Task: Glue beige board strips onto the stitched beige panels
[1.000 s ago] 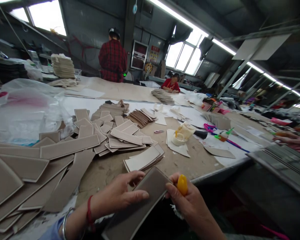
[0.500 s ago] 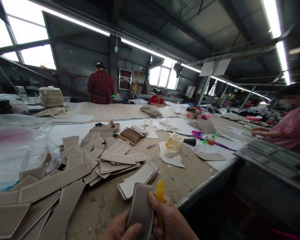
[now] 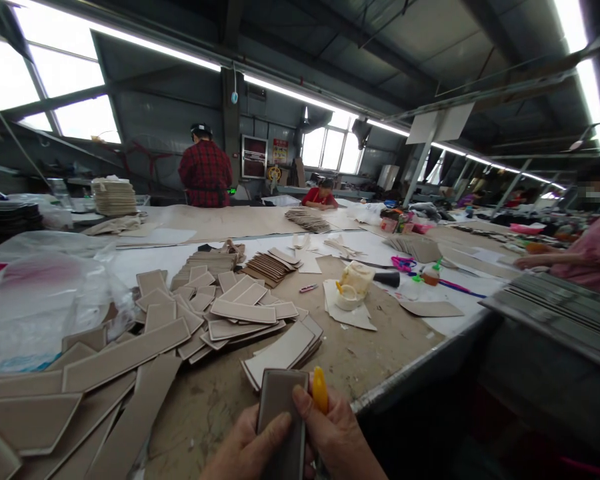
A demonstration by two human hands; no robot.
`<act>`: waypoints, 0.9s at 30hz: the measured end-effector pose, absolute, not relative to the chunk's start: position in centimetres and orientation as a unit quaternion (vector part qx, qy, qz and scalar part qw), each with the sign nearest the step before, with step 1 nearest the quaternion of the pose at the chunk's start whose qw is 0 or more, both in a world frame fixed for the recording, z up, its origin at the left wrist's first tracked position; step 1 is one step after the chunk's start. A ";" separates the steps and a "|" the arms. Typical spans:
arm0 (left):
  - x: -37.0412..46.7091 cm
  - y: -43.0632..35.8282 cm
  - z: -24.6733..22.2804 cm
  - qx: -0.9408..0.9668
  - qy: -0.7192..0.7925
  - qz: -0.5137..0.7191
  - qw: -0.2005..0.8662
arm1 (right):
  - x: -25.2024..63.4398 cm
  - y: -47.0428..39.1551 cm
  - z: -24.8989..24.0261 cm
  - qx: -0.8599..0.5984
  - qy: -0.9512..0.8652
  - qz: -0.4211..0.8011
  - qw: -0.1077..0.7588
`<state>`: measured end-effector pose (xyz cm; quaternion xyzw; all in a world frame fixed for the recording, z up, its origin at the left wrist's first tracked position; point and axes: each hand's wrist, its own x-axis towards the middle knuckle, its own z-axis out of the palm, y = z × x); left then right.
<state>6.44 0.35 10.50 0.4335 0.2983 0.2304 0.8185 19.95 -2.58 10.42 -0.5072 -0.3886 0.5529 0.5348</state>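
Between my two hands, over the near table edge, is a taupe rectangular panel (image 3: 280, 393) with a pale border line. My left hand (image 3: 253, 440) grips its left side, thumb on the face. My right hand (image 3: 337, 427) pinches its right side, thumb pressed on the upper face. A yellow-handled tool (image 3: 320, 389) is tucked in my right hand too, its handle pointing up; its lower end is hidden. Just beyond lies a small stack of similar panels (image 3: 283, 350). A heap of loose panels (image 3: 243, 311) spreads to the left.
A clear plastic bag (image 3: 50, 300) lies at the left. A cream tub (image 3: 354, 283) stands on scraps, near small snips (image 3: 309, 288) and a glue bottle (image 3: 433, 272). A person in pink (image 3: 595, 247) works at the right, beside a dark rack (image 3: 560, 313).
My left thumb has moved up and right across the panel. My right thumb reaches further onto its face. The panel stands straighter, and the view has turned slightly left.
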 end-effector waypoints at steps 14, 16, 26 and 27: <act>6.9 -0.3 9.8 0.352 0.272 0.215 0.870 | 20.3 -2.6 10.7 -0.507 -0.381 0.575 0.517; 6.9 -0.4 9.5 0.343 0.256 0.207 0.880 | 20.4 -2.4 10.6 -0.512 -0.366 0.571 0.526; 7.0 0.0 7.6 0.390 0.301 0.190 0.849 | 21.1 -2.1 9.9 -0.530 -0.428 0.536 0.498; 7.0 0.0 7.4 0.395 0.301 0.188 0.848 | 21.1 -2.0 9.9 -0.534 -0.430 0.530 0.499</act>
